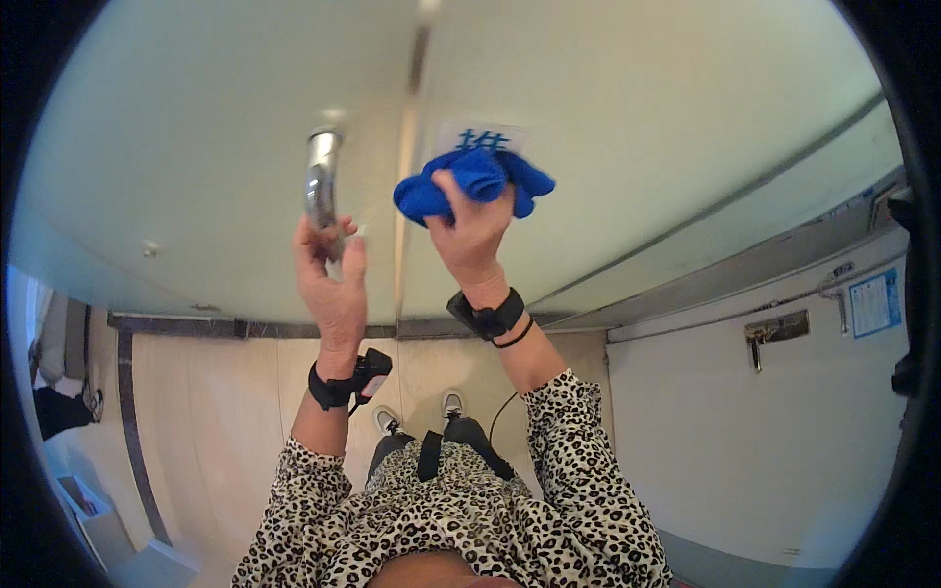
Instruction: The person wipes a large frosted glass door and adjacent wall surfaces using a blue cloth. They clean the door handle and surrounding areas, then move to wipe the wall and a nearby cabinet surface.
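A frosted glass door panel (632, 147) stands upright before me, with a second frosted panel (184, 147) to its left and a narrow vertical gap between them. On the left panel is a curved chrome door handle (321, 176). The fingers of my left hand (331, 294) wrap around its lower end. My right hand (474, 246) grips a bunched blue cloth (478, 175) against the right panel. Just above the cloth, and partly covered by it, is a white sticker (507, 136) with blue writing. Each wrist wears a black strap, and the left one carries a small device (373, 375).
Pale floor tiles (213, 411) lie below, where my shoes (453, 403) stand. At the right is a white door (684, 419) with a lever handle (756, 353) and a blue-edged notice (875, 301). A light-coloured bin or box (103, 529) stands at the lower left.
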Demonstrator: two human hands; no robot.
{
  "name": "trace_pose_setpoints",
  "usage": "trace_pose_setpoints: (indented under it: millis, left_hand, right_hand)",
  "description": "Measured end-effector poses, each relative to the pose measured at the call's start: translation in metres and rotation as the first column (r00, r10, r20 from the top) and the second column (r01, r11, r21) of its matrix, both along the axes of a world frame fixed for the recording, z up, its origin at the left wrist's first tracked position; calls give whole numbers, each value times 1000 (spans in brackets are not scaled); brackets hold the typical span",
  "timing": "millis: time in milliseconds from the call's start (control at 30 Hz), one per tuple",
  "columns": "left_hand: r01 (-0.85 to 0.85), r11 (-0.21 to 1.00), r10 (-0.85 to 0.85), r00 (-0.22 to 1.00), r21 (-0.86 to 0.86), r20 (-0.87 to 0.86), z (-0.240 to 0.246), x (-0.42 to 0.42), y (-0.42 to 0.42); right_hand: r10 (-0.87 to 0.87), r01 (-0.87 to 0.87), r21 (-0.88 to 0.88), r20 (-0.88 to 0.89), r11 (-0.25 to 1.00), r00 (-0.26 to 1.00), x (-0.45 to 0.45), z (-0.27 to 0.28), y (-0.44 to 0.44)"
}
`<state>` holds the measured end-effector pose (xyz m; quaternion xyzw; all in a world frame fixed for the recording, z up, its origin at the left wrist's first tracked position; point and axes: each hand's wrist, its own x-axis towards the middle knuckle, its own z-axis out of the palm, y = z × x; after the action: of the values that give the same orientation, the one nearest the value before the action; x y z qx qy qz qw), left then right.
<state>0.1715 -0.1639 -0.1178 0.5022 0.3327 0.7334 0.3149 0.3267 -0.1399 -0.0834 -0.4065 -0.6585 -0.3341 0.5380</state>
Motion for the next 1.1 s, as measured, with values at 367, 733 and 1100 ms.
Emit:
trace_pose_setpoints:
  millis: [367, 733, 1100]
  left_hand:
    - [-481, 868, 485, 874, -126, 8, -37, -81, 33]
    - [-520, 854, 519, 853, -12, 44, -49, -144, 49]
    - [-465, 885, 465, 885, -3, 5, -41, -94, 57]
  right_hand:
    - [-288, 347, 378, -204, 858, 936, 109, 30, -28]
    - [-243, 415, 262, -503, 871, 829, 129, 25, -32]
    - [-308, 215, 436, 156, 874, 938, 40, 81, 20]
